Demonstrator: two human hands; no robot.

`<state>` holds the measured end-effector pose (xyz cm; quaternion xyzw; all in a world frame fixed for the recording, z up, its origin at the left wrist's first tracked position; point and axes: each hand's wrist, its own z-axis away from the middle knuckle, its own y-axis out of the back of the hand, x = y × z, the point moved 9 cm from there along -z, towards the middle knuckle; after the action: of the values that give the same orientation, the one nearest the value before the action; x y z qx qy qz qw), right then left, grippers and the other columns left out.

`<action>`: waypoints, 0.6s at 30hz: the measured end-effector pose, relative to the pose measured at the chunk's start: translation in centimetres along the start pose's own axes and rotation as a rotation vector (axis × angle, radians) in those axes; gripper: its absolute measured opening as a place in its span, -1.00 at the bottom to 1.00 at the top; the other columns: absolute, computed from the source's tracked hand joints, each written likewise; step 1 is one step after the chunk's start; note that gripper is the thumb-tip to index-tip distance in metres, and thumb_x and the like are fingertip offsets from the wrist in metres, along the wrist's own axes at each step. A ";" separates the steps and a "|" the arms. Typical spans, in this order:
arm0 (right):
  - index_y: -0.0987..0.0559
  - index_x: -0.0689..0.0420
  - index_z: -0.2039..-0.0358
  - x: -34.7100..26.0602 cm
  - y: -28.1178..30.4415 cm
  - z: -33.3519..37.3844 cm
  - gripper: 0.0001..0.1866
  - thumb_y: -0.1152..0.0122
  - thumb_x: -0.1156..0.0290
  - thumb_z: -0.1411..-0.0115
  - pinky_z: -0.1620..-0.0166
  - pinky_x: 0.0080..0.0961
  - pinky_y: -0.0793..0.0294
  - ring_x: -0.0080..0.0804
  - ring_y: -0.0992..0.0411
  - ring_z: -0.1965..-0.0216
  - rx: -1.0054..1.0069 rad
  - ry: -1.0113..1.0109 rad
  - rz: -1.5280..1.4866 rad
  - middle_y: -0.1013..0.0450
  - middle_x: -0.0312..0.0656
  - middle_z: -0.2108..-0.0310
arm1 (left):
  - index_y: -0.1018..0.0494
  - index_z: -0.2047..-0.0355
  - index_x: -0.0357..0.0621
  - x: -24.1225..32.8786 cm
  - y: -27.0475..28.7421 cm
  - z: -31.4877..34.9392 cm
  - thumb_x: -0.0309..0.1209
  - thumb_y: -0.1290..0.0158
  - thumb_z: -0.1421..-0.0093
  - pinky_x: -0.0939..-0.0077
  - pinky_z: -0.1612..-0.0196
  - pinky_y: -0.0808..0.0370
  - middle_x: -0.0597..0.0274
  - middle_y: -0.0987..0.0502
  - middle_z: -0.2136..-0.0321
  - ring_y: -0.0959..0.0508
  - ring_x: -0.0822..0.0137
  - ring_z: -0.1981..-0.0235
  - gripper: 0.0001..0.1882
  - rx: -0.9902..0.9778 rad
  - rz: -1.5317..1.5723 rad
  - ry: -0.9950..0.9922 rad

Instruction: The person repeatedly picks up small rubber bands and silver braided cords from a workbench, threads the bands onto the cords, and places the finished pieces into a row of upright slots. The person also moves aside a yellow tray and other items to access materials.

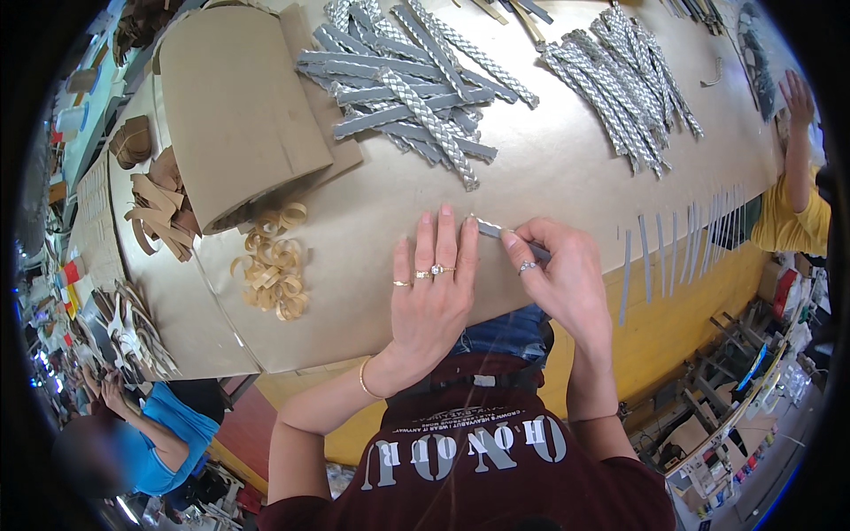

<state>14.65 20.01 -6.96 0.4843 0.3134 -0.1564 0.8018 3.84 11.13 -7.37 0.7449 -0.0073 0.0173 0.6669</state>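
Observation:
My left hand [434, 296] lies flat on the brown-covered table [354, 265], fingers stretched out and pointing away from me. Right beside its index finger is the end of a short grey strip [490, 229] with a silvery edge; whether that finger presses on it I cannot tell. Thumb and fingers of my right hand [567, 274] pinch this strip, hiding its other end. Beyond my hands, a loose heap of silver braided strips [416, 106] with grey backs is spread out. A neater bundle of similar braided strips [620, 88] lies to its right.
A large brown roll [239, 115] rests at the left, near curled tan strips [274, 265] and brown scraps [164, 203]. Thin grey strips [661, 252] line the table's near right edge. A person in yellow [797, 212] is at right; another in blue [173, 434] at lower left.

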 end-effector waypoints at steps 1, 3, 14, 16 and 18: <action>-0.60 0.30 0.43 -0.1 0.0 0.0 -0.77 -0.26 0.36 -0.21 0.52 -0.41 -0.32 -0.34 -0.35 0.67 0.008 0.010 0.007 -0.42 -0.07 0.67 | -0.42 -0.18 -0.03 0.0 0.0 0.0 -0.34 -0.04 -0.18 0.17 -0.19 -0.32 0.08 -0.37 -0.21 -0.41 0.15 -0.19 -0.49 0.010 0.002 0.000; -0.61 0.29 0.43 -0.2 0.0 -0.1 -0.78 -0.27 0.35 -0.20 0.50 -0.40 -0.35 -0.30 -0.39 0.66 0.019 0.033 0.014 -0.44 -0.06 0.66 | -0.42 -0.17 -0.05 0.1 0.0 0.0 -0.36 0.01 -0.18 0.16 -0.20 -0.32 0.08 -0.38 -0.21 -0.41 0.16 -0.19 -0.49 0.012 0.011 -0.004; -0.62 0.27 0.49 0.1 -0.3 -0.3 -0.76 -0.28 0.33 -0.17 0.46 -0.38 -0.43 -0.20 -0.48 0.62 0.018 -0.015 0.067 -0.50 -0.04 0.63 | -0.27 -0.27 -0.26 1.5 0.4 0.6 -0.35 -0.09 -0.22 0.09 -0.36 -0.10 -0.04 -0.23 -0.32 -0.20 0.07 -0.37 -0.38 -0.011 0.138 -0.122; -0.62 0.27 0.49 0.3 -0.2 -0.2 -0.74 -0.30 0.31 -0.16 0.45 -0.38 -0.44 -0.17 -0.49 0.61 0.022 -0.020 0.092 -0.50 -0.02 0.62 | -0.24 -0.29 -0.29 1.9 -0.9 0.4 -0.30 -0.05 -0.23 0.13 -0.37 -0.12 -0.03 -0.20 -0.33 -0.20 0.10 -0.37 -0.36 -0.118 0.271 -0.098; -0.62 0.28 0.48 1.1 0.2 0.2 -0.74 -0.31 0.30 -0.17 0.45 -0.42 -0.43 -0.25 -0.48 0.62 0.016 -0.086 0.124 -0.50 -0.03 0.63 | -0.19 -0.31 -0.33 2.0 -1.5 0.3 -0.30 -0.04 -0.24 0.14 -0.38 -0.12 -0.05 -0.18 -0.34 -0.20 0.08 -0.37 -0.33 -0.159 0.364 -0.089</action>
<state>15.72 19.99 -7.46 0.5021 0.2470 -0.1294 0.8186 5.93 10.99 -8.81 0.6762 -0.1725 0.1041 0.7086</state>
